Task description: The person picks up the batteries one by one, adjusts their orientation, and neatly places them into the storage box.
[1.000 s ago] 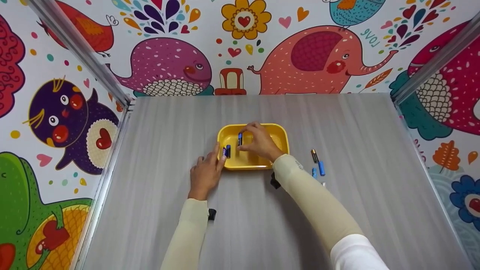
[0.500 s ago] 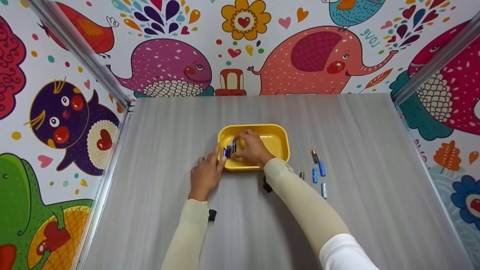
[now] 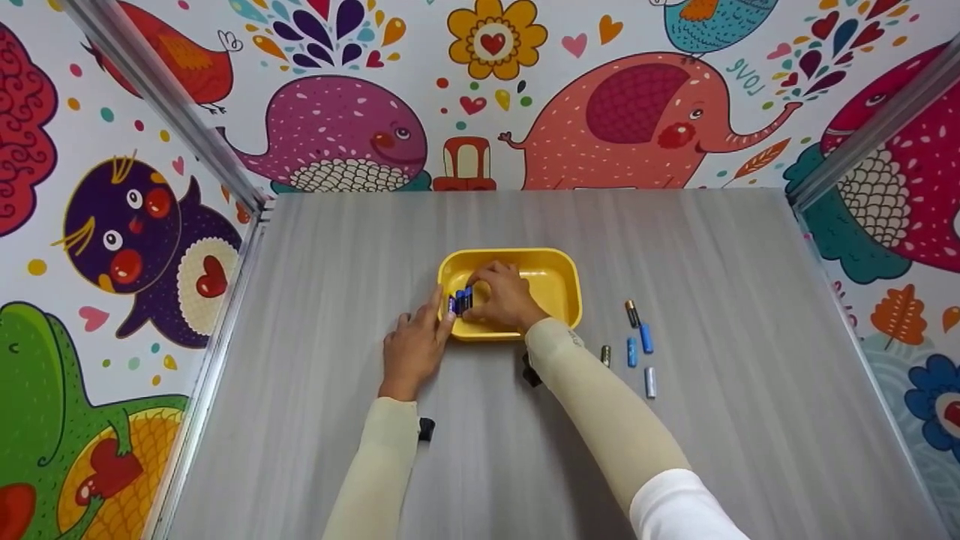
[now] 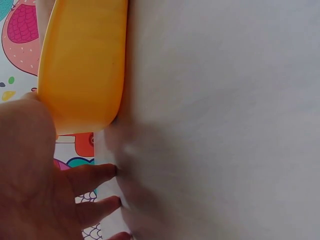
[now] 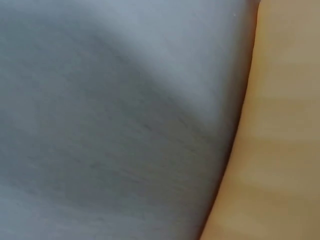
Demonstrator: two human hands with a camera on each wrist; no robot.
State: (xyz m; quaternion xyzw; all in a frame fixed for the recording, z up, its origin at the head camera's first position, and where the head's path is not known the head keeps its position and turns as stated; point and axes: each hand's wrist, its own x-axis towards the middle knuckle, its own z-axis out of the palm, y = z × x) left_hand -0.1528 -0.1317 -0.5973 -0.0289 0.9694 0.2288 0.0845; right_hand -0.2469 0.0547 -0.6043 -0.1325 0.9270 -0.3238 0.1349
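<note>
Right grip apparently round blue battery

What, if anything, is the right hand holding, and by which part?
The right hand pinches the rightmost blue battery in the yellow tray, apparently by its two ends.

Yellow tray; blue-and-black batteries at its left. Right: black-and-copper battery, blue battery, silver battery. Grey, streaked tabletop. Far white wall, patterned with multicoloured animals.
</note>
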